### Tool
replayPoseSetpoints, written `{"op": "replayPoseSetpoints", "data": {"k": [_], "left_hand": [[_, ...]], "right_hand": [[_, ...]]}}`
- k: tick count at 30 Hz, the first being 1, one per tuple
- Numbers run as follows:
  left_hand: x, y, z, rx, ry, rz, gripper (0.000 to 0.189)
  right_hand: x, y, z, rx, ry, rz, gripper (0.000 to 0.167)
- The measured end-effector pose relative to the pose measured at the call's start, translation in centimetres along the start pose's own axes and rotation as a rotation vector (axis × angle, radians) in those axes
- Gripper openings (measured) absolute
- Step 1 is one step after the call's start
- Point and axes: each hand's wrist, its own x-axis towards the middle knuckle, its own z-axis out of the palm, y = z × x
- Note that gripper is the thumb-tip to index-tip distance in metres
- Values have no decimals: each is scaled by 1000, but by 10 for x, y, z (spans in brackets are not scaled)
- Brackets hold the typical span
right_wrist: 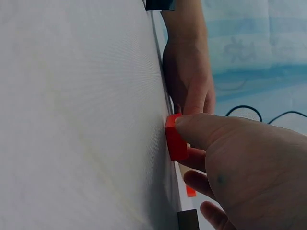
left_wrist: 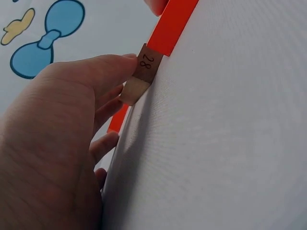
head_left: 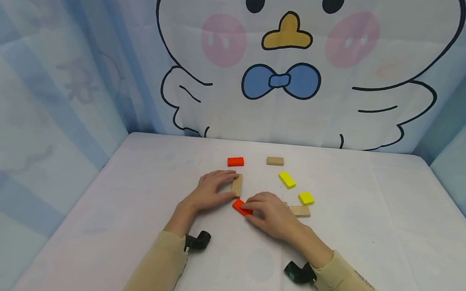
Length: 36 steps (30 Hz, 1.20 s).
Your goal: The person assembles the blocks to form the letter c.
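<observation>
My left hand (head_left: 211, 190) holds a plain wooden block (head_left: 236, 186), thumb near its lower end and fingers toward its upper end. In the left wrist view the number 28 shows on a wooden block (left_wrist: 147, 63) beside the thumb. To the right, my right hand (head_left: 274, 216) pinches a red block (head_left: 238, 206) lying slantwise by the wooden block's near end. The right wrist view shows the thumb on this red block (right_wrist: 176, 141), with fingers behind it. Part of the red block is covered by the fingers.
Beyond the hands lie another red block (head_left: 236, 161) and a wooden block (head_left: 274, 161). Two yellow blocks (head_left: 287, 180) slant down the right side toward a wooden block (head_left: 299, 211). Another wooden piece is mostly hidden behind the right hand. A cartoon-printed curtain (head_left: 276, 117) hangs behind the white table (head_left: 371, 266).
</observation>
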Motion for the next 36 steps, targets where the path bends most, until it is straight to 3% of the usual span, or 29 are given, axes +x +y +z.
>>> {"op": "replayPoseSetpoints", "data": {"k": [24, 36], "left_hand": [[-1, 2, -2, -13, -12, -7, 60], [-2, 2, -1, -14, 14, 16, 59]], "right_hand": [[0, -1, 1, -14, 7, 10, 29], [0, 0, 1, -3, 8, 10, 30]]}}
